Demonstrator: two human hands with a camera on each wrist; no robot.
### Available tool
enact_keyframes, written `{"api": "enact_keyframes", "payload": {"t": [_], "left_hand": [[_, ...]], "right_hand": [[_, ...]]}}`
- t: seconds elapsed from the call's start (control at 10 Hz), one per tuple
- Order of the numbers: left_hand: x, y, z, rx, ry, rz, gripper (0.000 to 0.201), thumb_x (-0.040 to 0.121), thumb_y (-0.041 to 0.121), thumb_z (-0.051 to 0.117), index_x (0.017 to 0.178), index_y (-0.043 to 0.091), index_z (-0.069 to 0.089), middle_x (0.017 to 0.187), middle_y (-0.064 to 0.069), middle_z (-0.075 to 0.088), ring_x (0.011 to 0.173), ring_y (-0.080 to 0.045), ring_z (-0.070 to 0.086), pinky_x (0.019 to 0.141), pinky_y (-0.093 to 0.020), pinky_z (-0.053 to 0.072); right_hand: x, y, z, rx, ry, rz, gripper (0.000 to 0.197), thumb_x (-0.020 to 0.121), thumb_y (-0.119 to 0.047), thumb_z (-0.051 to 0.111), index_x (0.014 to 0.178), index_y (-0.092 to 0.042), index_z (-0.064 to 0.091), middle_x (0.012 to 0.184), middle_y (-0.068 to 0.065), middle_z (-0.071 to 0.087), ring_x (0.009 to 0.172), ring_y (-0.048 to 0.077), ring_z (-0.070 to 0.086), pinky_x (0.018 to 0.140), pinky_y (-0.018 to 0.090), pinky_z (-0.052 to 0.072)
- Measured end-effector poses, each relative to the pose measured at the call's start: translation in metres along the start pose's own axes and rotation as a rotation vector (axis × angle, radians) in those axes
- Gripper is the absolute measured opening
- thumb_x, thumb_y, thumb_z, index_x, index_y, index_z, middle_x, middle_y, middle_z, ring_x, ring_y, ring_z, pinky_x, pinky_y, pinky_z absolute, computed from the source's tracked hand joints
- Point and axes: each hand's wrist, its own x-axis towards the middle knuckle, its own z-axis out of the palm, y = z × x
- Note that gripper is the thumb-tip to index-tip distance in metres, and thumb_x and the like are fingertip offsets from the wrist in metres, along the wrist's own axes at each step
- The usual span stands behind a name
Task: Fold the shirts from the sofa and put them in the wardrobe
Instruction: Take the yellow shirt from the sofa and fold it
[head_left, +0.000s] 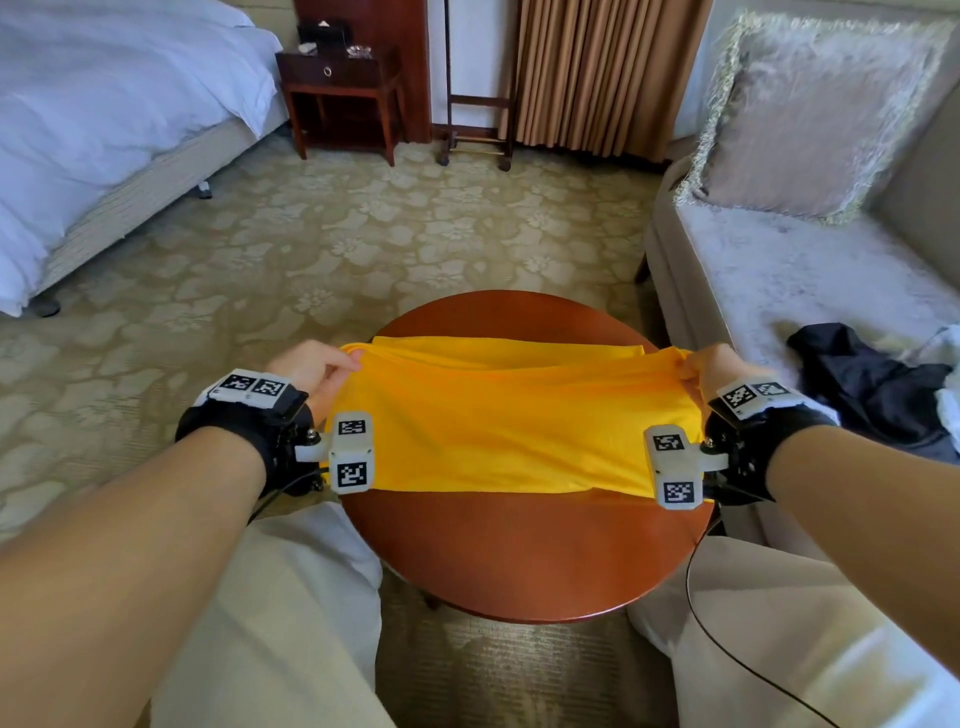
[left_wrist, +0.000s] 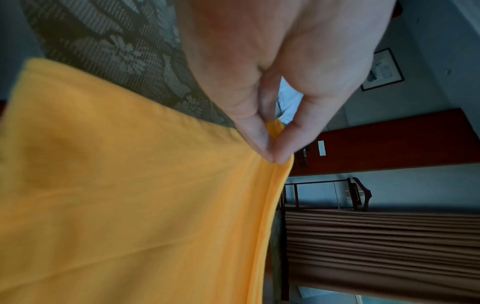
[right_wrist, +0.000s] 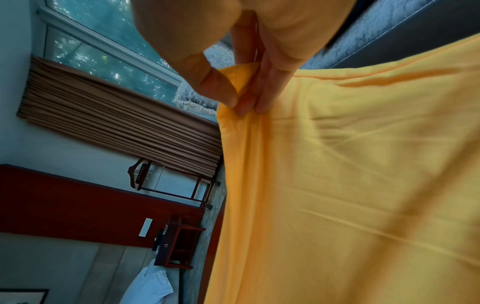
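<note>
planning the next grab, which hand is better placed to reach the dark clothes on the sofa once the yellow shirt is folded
Right, probably. The right hand pinches the yellow shirt at the edge of the round wooden table nearest the dark garment on the grey sofa. The left hand is on the far side.

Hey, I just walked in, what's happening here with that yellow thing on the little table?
A person is folding a yellow shirt over a round wooden table. The left hand and the right hand each pinch one end of it and hold it stretched between them. More clothes, a dark garment among them, lie on the sofa to the right, not yet folded.
</note>
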Motion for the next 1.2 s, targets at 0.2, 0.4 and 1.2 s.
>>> {"api": "enact_keyframes", "payload": {"t": [0.2, 0.4, 1.2], "left_hand": [[0.030, 0.006, 0.005, 0.092, 0.012, 0.024, 0.047, 0.093, -0.008, 0.052, 0.138, -0.002, 0.044, 0.115, -0.014, 0.061, 0.108, -0.019, 0.059, 0.108, -0.030, 0.042], [0.065, 0.001, 0.008, -0.064, 0.027, 0.039, 0.035, 0.098, -0.003, 0.048, 0.133, 0.001, 0.052, 0.146, -0.018, 0.044, 0.137, -0.031, 0.040, 0.106, -0.024, 0.034], [0.137, 0.012, 0.016, 0.769, 0.211, 0.070, 0.036, 0.089, 0.050, 0.065, 0.083, 0.015, 0.059, 0.080, -0.002, 0.059, 0.065, -0.016, 0.050, 0.063, -0.030, 0.045]], "right_hand": [[-0.040, -0.016, 0.010, -0.139, -0.112, -0.029, 0.051, 0.076, -0.037, 0.071, 0.110, -0.003, 0.057, 0.089, 0.006, 0.060, 0.078, 0.031, 0.060, 0.061, 0.040, 0.047], [-0.105, -0.024, -0.007, 0.086, -0.164, -0.087, 0.027, 0.075, -0.036, 0.074, 0.091, -0.016, 0.066, 0.081, 0.001, 0.071, 0.081, 0.020, 0.067, 0.079, 0.037, 0.057], [-0.127, -0.039, 0.008, -0.071, -0.154, -0.156, 0.040, 0.091, -0.027, 0.062, 0.126, -0.009, 0.055, 0.108, 0.005, 0.054, 0.094, 0.020, 0.055, 0.080, 0.034, 0.053]]}}
